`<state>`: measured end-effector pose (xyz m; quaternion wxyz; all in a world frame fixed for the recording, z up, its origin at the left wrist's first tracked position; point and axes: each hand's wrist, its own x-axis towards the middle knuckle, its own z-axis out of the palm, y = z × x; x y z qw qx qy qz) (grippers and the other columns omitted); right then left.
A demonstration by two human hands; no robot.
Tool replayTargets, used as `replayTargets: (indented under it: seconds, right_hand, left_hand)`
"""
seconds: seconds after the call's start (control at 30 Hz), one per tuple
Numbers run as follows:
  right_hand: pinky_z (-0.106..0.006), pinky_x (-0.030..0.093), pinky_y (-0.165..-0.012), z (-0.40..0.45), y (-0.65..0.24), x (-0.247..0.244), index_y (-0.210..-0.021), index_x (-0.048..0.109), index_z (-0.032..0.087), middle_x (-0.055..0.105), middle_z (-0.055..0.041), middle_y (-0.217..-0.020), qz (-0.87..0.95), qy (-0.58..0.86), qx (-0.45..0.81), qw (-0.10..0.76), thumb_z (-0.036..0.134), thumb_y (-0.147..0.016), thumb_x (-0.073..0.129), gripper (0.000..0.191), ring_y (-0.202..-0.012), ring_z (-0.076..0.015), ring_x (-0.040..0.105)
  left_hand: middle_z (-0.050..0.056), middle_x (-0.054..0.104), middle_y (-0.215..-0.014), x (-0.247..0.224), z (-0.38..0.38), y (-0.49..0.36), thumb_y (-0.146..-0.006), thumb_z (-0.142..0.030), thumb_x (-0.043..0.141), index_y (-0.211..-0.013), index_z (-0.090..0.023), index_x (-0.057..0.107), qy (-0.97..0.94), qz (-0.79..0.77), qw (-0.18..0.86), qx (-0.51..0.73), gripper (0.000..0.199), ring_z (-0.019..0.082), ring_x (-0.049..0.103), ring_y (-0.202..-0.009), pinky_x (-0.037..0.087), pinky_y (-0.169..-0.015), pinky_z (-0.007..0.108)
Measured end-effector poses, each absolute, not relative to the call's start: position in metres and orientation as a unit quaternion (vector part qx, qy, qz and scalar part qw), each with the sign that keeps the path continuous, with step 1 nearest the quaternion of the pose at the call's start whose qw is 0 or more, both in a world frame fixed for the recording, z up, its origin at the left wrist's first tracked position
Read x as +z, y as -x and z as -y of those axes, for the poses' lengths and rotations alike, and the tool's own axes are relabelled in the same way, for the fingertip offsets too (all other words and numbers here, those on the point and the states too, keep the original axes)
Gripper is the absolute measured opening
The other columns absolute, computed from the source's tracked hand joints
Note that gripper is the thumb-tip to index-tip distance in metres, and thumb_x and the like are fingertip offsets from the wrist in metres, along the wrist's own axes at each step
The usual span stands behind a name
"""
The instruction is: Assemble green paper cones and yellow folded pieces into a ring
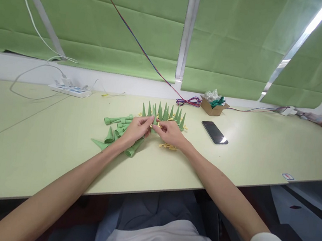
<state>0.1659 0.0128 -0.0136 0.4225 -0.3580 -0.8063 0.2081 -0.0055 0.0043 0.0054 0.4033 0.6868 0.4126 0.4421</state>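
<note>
My left hand point(138, 129) is closed around a green plastic cone point(153, 126), its tip pointing up. The fingers of my right hand point(171, 132) pinch a small yellow plastic piece point(158, 124) against the cone's side. Behind my hands, several green cones point(165, 113) stand upright in a cluster, with yellow bits showing among them. Loose green cones point(110, 135) lie in a pile beside and partly under my left hand. Below my right hand lies a little group of yellow pieces point(168, 147).
A black phone point(215, 132) lies to the right. Against the wall are a cardboard box point(213, 108) with plastic wrap and green material, a coiled red-and-blue cable point(191, 101), and a white power strip point(73, 90) at the left. The table's front edge runs beneath my forearms.
</note>
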Motion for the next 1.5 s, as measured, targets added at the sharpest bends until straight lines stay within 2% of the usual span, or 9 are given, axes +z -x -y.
replayTargets:
  seconds: [0.1, 0.23, 0.37, 0.6, 0.9, 1.5]
  right_hand:
    - [-0.024, 0.037, -0.062, -0.012, -0.165, -0.015, -0.055, 0.029, 0.022, 0.031, 0.0031, -0.05, 0.811, 0.363, 0.182, 0.42, 0.038, -0.094, 0.051, 0.047, -0.061, -0.0139, 0.05]
    - [-0.024, 0.029, -0.056, -0.009, -0.164, -0.014, -0.055, 0.032, 0.021, 0.034, 0.0022, -0.049, 0.819, 0.373, 0.145, 0.412, 0.036, -0.094, 0.05, 0.045, -0.06, -0.0133, 0.051]
    - [-0.025, 0.023, -0.055, -0.007, -0.162, -0.013, -0.057, 0.03, 0.021, 0.034, 0.0028, -0.048, 0.821, 0.382, 0.115, 0.409, 0.034, -0.094, 0.05, 0.044, -0.054, -0.0112, 0.044]
    - [-0.028, 0.022, -0.056, -0.004, -0.159, -0.012, -0.058, 0.032, 0.021, 0.039, 0.0029, -0.05, 0.829, 0.394, 0.07, 0.391, 0.032, -0.093, 0.049, 0.04, -0.048, -0.0095, 0.029]
    - [-0.027, 0.023, -0.056, 0.0, -0.158, -0.009, -0.059, 0.05, 0.018, 0.049, 0.0008, -0.053, 0.841, 0.426, 0.008, 0.334, 0.028, -0.094, 0.049, 0.036, -0.05, -0.0101, 0.037]
    - [-0.027, 0.023, -0.056, 0.003, -0.157, -0.006, -0.062, 0.054, 0.017, 0.056, -0.0015, -0.056, 0.844, 0.44, -0.007, 0.308, 0.029, -0.096, 0.046, 0.037, -0.052, -0.0112, 0.044]
  left_hand:
    - [-0.001, 0.053, -0.059, 0.006, -0.005, 0.007, -0.086, -0.065, 0.06, -0.088, -0.018, 0.073, -0.687, -0.41, 0.409, 0.44, 0.049, 0.012, 0.045, -0.049, 0.039, -0.048, 0.026]
    - [-0.001, 0.05, -0.057, 0.006, -0.006, 0.007, -0.087, -0.064, 0.058, -0.087, -0.017, 0.073, -0.686, -0.411, 0.409, 0.439, 0.049, 0.012, 0.044, -0.048, 0.038, -0.048, 0.026]
    - [-0.001, 0.052, -0.06, 0.005, -0.006, 0.007, -0.089, -0.063, 0.056, -0.089, -0.017, 0.074, -0.693, -0.408, 0.407, 0.434, 0.049, 0.011, 0.043, -0.049, 0.039, -0.048, 0.026]
    - [0.001, 0.055, -0.063, 0.004, -0.007, 0.009, -0.092, -0.061, 0.053, -0.091, -0.017, 0.074, -0.711, -0.398, 0.397, 0.422, 0.049, 0.012, 0.042, -0.051, 0.039, -0.051, 0.026]
    - [-0.001, 0.05, -0.058, 0.005, -0.005, 0.007, -0.092, -0.063, 0.051, -0.093, -0.014, 0.073, -0.717, -0.403, 0.392, 0.412, 0.053, 0.011, 0.041, -0.051, 0.037, -0.05, 0.025]
    - [-0.001, 0.049, -0.058, 0.004, -0.006, 0.007, -0.09, -0.065, 0.052, -0.091, -0.014, 0.073, -0.715, -0.4, 0.397, 0.413, 0.055, 0.012, 0.042, -0.052, 0.038, -0.05, 0.025]
